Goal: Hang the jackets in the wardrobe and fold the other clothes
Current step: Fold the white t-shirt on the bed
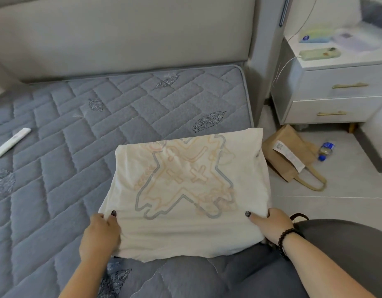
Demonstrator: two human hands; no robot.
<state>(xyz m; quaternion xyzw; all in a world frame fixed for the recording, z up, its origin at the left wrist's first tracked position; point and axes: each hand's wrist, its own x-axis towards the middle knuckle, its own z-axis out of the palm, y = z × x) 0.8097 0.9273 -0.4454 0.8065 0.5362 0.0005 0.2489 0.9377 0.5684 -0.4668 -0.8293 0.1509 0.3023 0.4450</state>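
Most of the view is the quilted bed, and the folded white T-shirt lies at its right edge, its far corner overhanging toward the floor. Both hands grip the shirt's near corners: the left hand pinches one with thumb on top, the right hand likewise, fingers tucked under the cloth. Risk, as I judge it: an uneven lift would let the loose layers slide open, or tip the shirt off toward the paper bag.

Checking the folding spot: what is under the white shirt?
The white shirt lies on the blue quilted mattress, its right edge overhanging the side. Anything else beneath is covered. Both hands hold its near corners.
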